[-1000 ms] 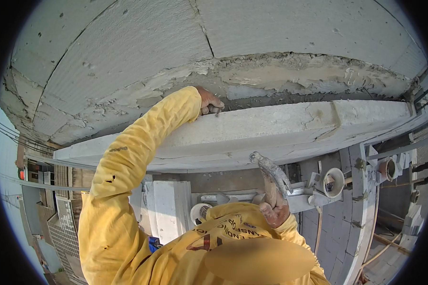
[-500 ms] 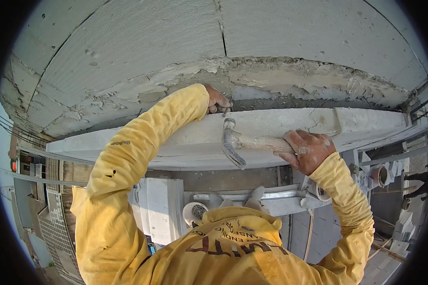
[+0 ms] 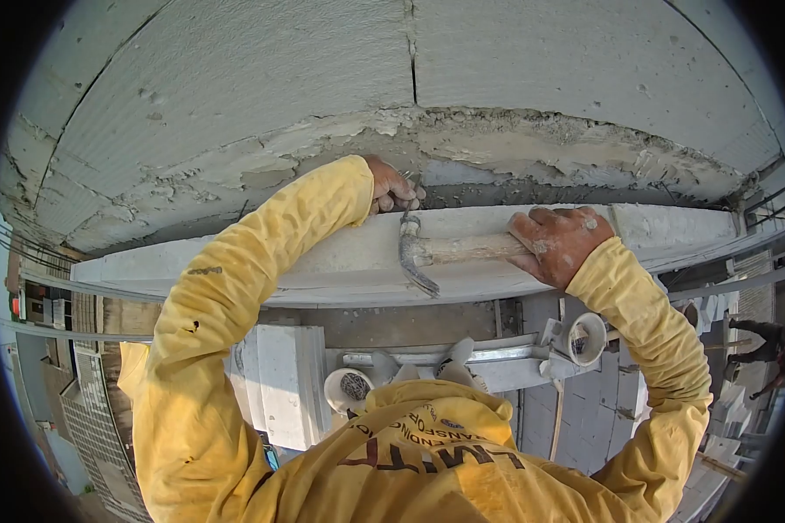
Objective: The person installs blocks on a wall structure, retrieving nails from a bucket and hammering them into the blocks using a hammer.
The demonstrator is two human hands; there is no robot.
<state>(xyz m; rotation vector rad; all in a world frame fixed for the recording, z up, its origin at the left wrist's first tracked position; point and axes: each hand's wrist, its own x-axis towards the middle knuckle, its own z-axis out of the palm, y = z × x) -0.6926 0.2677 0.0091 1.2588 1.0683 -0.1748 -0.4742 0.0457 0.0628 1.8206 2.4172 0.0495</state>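
white blocks (image 3: pixel 292 375), lower left | bucket (image 3: pixel 600 329), lower right | person (image 3: pixel 766 350), far right

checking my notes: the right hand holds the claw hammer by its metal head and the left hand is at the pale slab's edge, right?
Wrong grip: the head view shows the right hand holding the claw hammer by its handle, not its metal head. The rest stands.
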